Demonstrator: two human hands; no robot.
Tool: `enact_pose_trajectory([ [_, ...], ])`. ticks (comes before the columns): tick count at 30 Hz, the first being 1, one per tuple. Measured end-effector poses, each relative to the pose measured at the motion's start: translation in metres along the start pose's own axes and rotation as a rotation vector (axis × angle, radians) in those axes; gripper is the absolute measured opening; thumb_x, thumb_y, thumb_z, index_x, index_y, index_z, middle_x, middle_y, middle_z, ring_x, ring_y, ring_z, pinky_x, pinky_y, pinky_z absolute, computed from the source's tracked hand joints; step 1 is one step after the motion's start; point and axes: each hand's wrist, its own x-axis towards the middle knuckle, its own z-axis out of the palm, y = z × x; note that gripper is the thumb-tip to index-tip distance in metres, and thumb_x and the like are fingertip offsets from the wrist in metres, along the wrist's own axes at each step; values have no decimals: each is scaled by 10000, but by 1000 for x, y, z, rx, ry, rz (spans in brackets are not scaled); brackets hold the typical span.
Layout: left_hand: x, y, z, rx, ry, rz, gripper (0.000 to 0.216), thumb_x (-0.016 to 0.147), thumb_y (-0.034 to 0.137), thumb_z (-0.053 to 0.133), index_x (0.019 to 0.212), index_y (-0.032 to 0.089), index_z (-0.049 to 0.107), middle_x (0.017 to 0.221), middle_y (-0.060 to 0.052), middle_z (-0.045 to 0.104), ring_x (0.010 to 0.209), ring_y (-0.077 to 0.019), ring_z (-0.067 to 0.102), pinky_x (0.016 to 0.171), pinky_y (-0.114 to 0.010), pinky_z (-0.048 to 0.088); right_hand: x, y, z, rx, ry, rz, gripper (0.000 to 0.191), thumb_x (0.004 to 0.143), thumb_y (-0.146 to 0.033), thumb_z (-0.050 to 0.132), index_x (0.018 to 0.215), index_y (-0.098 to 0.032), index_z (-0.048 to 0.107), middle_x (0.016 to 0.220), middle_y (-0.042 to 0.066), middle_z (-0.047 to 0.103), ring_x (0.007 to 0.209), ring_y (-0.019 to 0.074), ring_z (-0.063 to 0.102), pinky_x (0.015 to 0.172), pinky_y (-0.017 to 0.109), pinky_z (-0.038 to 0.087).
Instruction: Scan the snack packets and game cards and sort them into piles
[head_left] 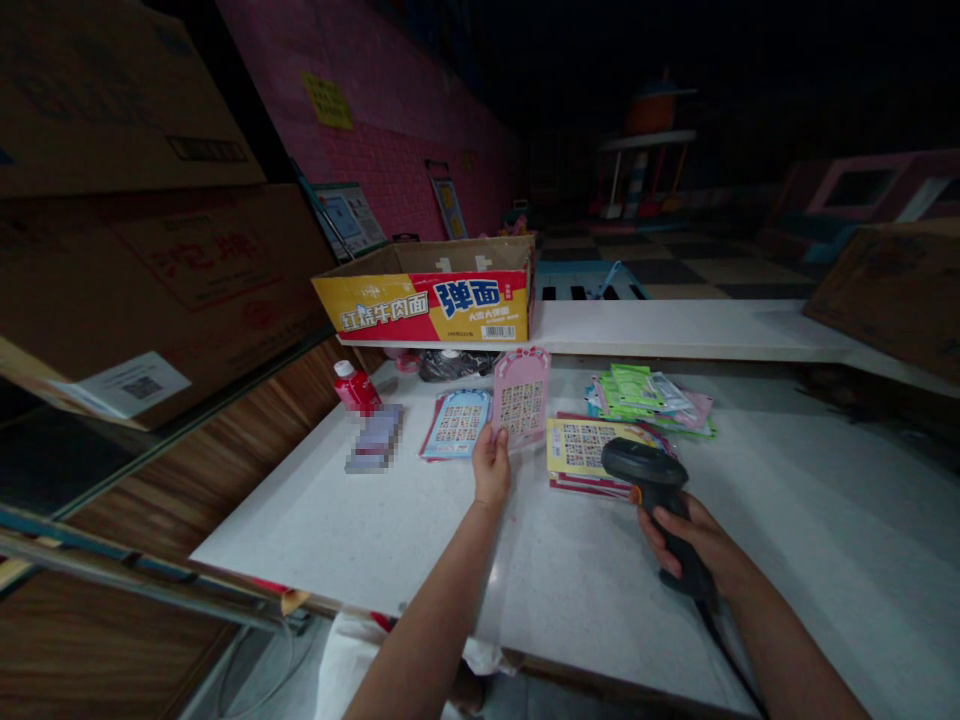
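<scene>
My left hand [492, 468] grips the lower left corner of a pink card [520, 398] printed with a grid of small pictures, tilted up above the white table. In my right hand [694, 540] is a black barcode scanner [646, 464], fingers wrapped round its handle, its head pointing left. Beneath and beyond the scanner lies a stack of cards with a yellow one [581, 446] on top. A blue card [459, 418] tops another stack, just left of the pink card. Behind the yellow stack, green packets [631, 388] are piled loosely.
A red bottle with a white cap [357, 388] stands at the left, near a blurred flat object [375, 438]. An open noodle carton [442, 300] sits on the raised shelf [660, 330]. Large cardboard boxes [150, 270] are stacked at the left. The scanner's cable [727, 650] runs down toward me.
</scene>
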Motion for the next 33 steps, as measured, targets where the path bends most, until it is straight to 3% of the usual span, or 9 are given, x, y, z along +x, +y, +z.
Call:
enact_pose_trajectory([
  [4, 1, -6, -1, 0, 13, 2, 378, 863, 560, 572, 972, 200, 610, 958, -66, 666, 942, -212, 614, 901, -366, 477, 4, -1, -7, 84, 25, -24, 340, 804, -498, 717, 815, -186, 581, 578, -26, 535, 347, 70, 434, 332, 193, 325],
  [10, 4, -6, -6, 10, 86, 17, 345, 842, 521, 611, 956, 199, 559, 929, -43, 630, 915, -190, 608, 866, -337, 477, 8, -5, -17, 246, 103, -101, 329, 801, -491, 714, 958, -227, 596, 607, -46, 510, 359, 67, 379, 330, 191, 335],
  [14, 17, 11, -8, 54, 83, -18, 321, 795, 473, 661, 917, 178, 640, 910, -51, 672, 891, -196, 624, 825, -330, 498, 9, -8, -20, 308, 173, -148, 328, 793, -509, 711, 771, -215, 566, 594, -44, 468, 371, 57, 322, 333, 184, 332],
  [17, 32, 29, -3, -4, 31, -70, 386, 719, 461, 735, 971, 178, 667, 898, -49, 698, 832, -195, 649, 762, -324, 523, 9, -10, -22, 343, 217, -192, 339, 786, -506, 715, 726, -220, 543, 594, -46, 429, 384, 67, 289, 324, 193, 333],
  [21, 47, 40, 16, -142, -110, -256, 600, 632, 450, 809, 1126, 181, 600, 733, 0, 684, 616, -157, 639, 597, -282, 516, 10, -12, -23, 437, 251, -233, 293, 769, -454, 749, 799, -223, 571, 605, -56, 420, 404, 64, 277, 338, 172, 335],
  [24, 49, 31, 36, -165, -210, -357, 545, 580, 429, 843, 994, 155, 619, 691, -2, 677, 568, -146, 627, 559, -264, 499, 10, -15, -23, 460, 266, -235, 299, 754, -456, 761, 828, -234, 574, 604, -60, 420, 407, 66, 282, 340, 170, 333],
  [28, 50, 9, 58, 31, -257, -381, 425, 576, 402, 847, 846, 133, 659, 686, -31, 681, 600, -161, 633, 582, -278, 496, 11, -17, -24, 429, 283, -237, 311, 755, -479, 752, 844, -248, 563, 603, -63, 413, 402, 72, 289, 337, 179, 326],
  [33, 49, -1, 61, 435, -258, -236, 365, 724, 400, 742, 933, 102, 712, 815, -108, 702, 740, -221, 668, 713, -357, 525, 12, -16, -25, 411, 298, -250, 335, 767, -492, 738, 771, -233, 525, 607, -57, 420, 405, 66, 295, 341, 175, 325],
])
